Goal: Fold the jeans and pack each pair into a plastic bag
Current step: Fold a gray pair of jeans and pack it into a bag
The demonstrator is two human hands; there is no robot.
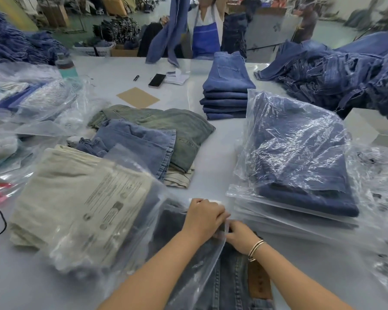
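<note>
At the table's near edge lies a folded pair of dark blue jeans with a brown waist patch, partly inside a clear plastic bag. My left hand grips the bag's open edge above the jeans. My right hand, with bracelets on its wrist, touches it and pinches the same edge. A bagged pair of beige trousers lies to the left, its printed bag overlapping the one I hold. To the right, bagged dark jeans rest on a pile of flat bags.
Loose folded jeans lie mid-table, and a stack of folded blue jeans stands behind. A heap of unfolded jeans fills the far right. Bagged garments crowd the left. A phone, pen and cardboard square lie far. A person in a blue apron stands opposite.
</note>
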